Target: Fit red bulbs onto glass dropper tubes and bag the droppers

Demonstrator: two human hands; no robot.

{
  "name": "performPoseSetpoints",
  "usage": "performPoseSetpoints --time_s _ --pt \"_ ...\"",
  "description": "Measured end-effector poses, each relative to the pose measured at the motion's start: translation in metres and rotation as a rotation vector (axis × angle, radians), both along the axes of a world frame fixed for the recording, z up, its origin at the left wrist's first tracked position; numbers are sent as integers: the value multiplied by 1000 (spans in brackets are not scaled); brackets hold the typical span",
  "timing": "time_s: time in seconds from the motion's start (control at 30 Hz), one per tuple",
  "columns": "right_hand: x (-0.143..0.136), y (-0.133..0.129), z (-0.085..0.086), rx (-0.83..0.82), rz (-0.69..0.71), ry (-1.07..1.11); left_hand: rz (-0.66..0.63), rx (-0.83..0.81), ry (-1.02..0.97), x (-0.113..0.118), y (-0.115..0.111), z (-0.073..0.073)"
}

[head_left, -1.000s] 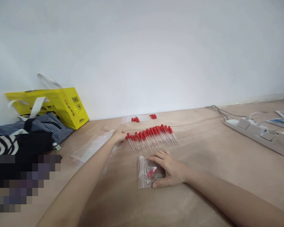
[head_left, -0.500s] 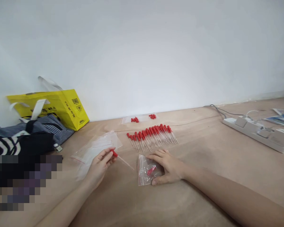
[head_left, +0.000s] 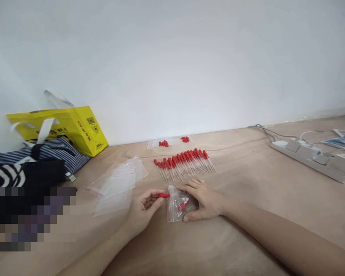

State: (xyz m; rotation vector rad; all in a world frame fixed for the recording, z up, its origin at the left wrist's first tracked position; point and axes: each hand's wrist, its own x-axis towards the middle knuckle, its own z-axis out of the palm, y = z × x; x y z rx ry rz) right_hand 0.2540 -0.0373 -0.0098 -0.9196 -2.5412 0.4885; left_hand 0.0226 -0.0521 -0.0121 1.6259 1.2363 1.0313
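Between thumb and fingers, my left hand (head_left: 145, 209) pinches a dropper (head_left: 164, 195) by its red rubber bulb. The bulb is at the left edge of a small clear zip bag (head_left: 174, 212); I cannot tell whether its thin tube lies inside or on top of the bag. My right hand (head_left: 202, 201) rests over the bag's right part, fingers spread and pressing it to the table. A red bulb piece (head_left: 183, 204) shows through the plastic. Just beyond the hands lies a row of several red-bulbed droppers (head_left: 186, 161).
Flat empty zip bags (head_left: 117, 184) overlap left of my hands. Further back lies a clear bag with red bulbs (head_left: 163, 143) near the wall. At left are a yellow bag (head_left: 89, 130) and dark clothing (head_left: 31, 178); at right, a white power strip (head_left: 313, 161) with cables.
My left hand has moved right with the dropper, bringing it from beside the bag to the bag's left edge. My right hand has stayed on the bag.
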Motion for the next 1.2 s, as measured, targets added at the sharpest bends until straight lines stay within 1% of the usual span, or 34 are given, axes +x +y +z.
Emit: performPoseSetpoints --time_s 0.1,0.17,0.23,0.3,0.37,0.5,0.67,0.77,0.87,0.97,1.03,1.07,1.13,1.2 --pt "0 0 -1 4 -7 1 -155 136 234 3 -2 4" --pt "0 0 -2 5 -7 3 -250 242 357 6 0 7" --pt "0 1 -3 5 -2 6 -333 311 430 10 4 10" --pt "-1 1 -4 3 -4 4 -366 323 480 14 8 11" --pt "-1 2 -5 -4 -8 1 -338 293 505 16 11 11" --pt "5 3 -4 -17 14 12 -258 193 463 16 14 5" --pt "14 7 -3 -21 -41 6 -150 154 425 15 13 -1" --pt "14 6 -3 -13 -34 -7 -148 152 408 14 10 2" --pt "11 5 -3 -1 -22 -13 -156 195 365 8 11 10" --pt "9 4 -2 1 -17 -21 -63 291 366 -7 27 17" --pt "9 4 -2 2 -12 -22 12 385 486 -17 49 22" --pt "9 4 -2 3 -10 -19 13 432 602 -21 62 24" --pt "8 4 -2 -1 -9 -11 -36 549 871 -28 90 27" --pt "8 3 -2 -8 -8 -6 -75 582 943 -32 117 29"
